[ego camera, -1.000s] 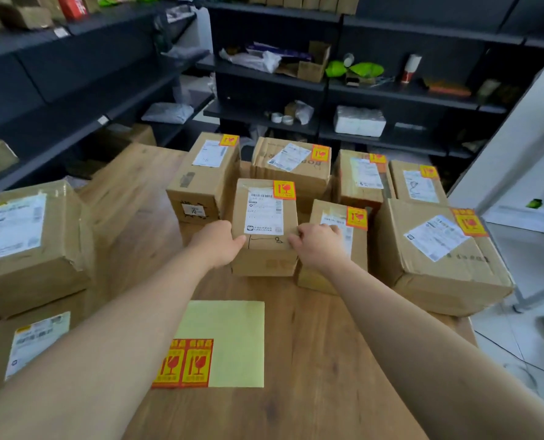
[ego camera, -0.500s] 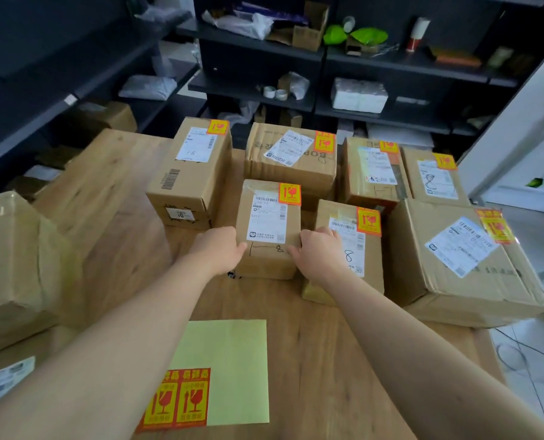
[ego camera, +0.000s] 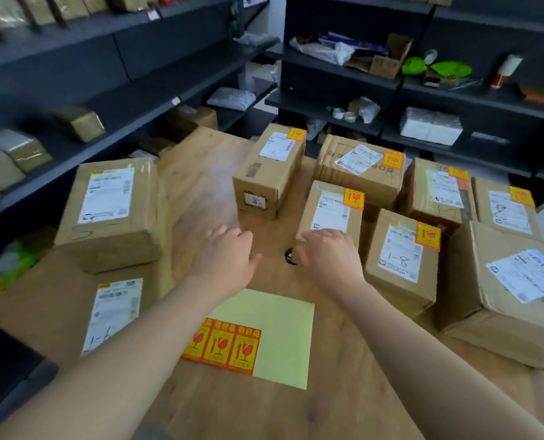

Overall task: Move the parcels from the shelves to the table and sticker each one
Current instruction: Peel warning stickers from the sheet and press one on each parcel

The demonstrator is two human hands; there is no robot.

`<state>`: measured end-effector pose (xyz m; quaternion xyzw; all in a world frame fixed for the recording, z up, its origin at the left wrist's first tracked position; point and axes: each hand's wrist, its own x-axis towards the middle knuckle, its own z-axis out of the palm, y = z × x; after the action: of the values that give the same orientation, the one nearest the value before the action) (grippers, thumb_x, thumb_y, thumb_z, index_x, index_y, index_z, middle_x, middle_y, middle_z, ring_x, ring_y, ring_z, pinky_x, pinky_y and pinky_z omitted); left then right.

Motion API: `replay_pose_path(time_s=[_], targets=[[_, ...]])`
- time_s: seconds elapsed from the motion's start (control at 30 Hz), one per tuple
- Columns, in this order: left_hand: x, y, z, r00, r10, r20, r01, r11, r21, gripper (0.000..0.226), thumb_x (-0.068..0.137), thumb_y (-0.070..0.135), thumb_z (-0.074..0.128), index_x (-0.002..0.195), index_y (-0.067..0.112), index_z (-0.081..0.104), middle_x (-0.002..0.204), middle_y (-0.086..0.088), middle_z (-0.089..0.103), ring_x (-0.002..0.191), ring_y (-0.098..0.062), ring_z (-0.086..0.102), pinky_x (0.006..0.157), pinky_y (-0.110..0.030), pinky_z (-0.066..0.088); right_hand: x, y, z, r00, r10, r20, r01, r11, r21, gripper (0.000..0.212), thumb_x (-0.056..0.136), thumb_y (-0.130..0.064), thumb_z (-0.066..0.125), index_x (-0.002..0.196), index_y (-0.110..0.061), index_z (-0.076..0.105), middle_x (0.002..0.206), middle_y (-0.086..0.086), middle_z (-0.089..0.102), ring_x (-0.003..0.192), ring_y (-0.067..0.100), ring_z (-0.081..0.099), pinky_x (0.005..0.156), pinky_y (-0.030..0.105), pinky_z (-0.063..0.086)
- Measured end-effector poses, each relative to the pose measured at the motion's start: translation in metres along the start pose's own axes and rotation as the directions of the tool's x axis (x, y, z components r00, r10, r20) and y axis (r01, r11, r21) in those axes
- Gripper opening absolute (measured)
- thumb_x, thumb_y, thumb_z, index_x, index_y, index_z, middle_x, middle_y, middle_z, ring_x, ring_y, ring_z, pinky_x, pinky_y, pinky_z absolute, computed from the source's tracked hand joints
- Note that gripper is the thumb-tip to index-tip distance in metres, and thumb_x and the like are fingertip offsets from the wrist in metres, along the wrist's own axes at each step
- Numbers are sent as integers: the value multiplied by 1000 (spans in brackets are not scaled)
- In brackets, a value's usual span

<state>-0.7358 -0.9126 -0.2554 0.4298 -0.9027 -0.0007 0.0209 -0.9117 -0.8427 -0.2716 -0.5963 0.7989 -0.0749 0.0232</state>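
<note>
A small cardboard parcel (ego camera: 335, 211) with a white label and a red-and-yellow fragile sticker stands mid-table among several stickered parcels. My right hand (ego camera: 331, 258) hovers open just in front of it, fingers near its front face. My left hand (ego camera: 226, 258) is open over bare wood to its left, holding nothing. A yellow-green sticker sheet (ego camera: 273, 335) with three fragile stickers (ego camera: 223, 346) lies on the table (ego camera: 296, 408) between my forearms. At the left, two parcels are stacked, the upper (ego camera: 111, 214) and the lower (ego camera: 83, 309), and no fragile sticker shows on either.
Dark shelving runs along the left (ego camera: 121, 100) and the back (ego camera: 423, 87), holding more parcels, bags, tape rolls and a white pack. A large stickered box (ego camera: 512, 290) sits at the table's right edge. A small black mark (ego camera: 290, 257) lies on the wood by my right hand.
Both hands have let go of the small parcel and drawn back, the left one moving leftward. The view has swung left, bringing the two stacked parcels into sight.
</note>
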Motion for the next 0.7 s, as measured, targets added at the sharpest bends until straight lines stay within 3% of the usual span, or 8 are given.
replay_pose_path(time_s=[0.07, 0.13, 0.3, 0.5, 0.6, 0.7], targets=[[-34, -26, -2, 999, -51, 2, 51, 999, 4, 41, 95, 46, 43, 121, 16, 56, 121, -2, 60, 115, -26, 51, 93, -37, 38, -10, -31, 5, 998, -66, -22, 66, 998, 10, 24, 94, -31, 44, 93, -17, 63, 102, 0, 68, 104, 24, 57, 91, 33, 37], [-68, -57, -2, 993, -115, 25, 115, 993, -9, 45, 94, 43, 46, 129, 16, 53, 126, -3, 59, 118, -27, 50, 96, -37, 37, -21, -66, 11, 990, -139, -28, 141, 989, 49, 28, 93, -31, 46, 106, -16, 67, 109, 1, 68, 107, 24, 56, 93, 32, 34], [-144, -134, 3, 949, -301, 98, 306, 951, -43, 44, 95, 47, 45, 126, 17, 53, 126, -2, 57, 114, -25, 50, 91, -37, 41, -49, -152, 33, 970, -241, -4, 241, 967, 80, 33, 95, -35, 43, 113, -19, 66, 113, 1, 68, 112, 21, 55, 105, 30, 23], [-187, -181, 25, 891, -357, 281, 398, 911, -105, 37, 95, 45, 48, 111, 11, 50, 104, -8, 59, 98, -26, 54, 69, -33, 39, -71, -216, 62, 973, -203, 113, 199, 979, 48, 30, 96, -39, 40, 100, -18, 60, 100, 6, 67, 106, 26, 58, 106, 35, 27], [-193, -191, 42, 864, -356, 357, 453, 860, -237, 38, 95, 42, 51, 114, 10, 49, 109, -7, 61, 97, -27, 59, 72, -34, 46, -79, -235, 77, 974, -117, 195, 114, 993, 25, 33, 98, -40, 38, 110, -15, 56, 105, 10, 67, 108, 27, 59, 112, 39, 24], [-195, -191, 48, 849, -373, 374, 506, 778, -373, 36, 94, 37, 55, 114, 6, 50, 112, -10, 62, 98, -28, 59, 78, -35, 48, -90, -245, 87, 963, -64, 261, 28, 990, 139, 33, 99, -36, 39, 113, -11, 54, 106, 14, 67, 105, 34, 58, 99, 38, 34]])
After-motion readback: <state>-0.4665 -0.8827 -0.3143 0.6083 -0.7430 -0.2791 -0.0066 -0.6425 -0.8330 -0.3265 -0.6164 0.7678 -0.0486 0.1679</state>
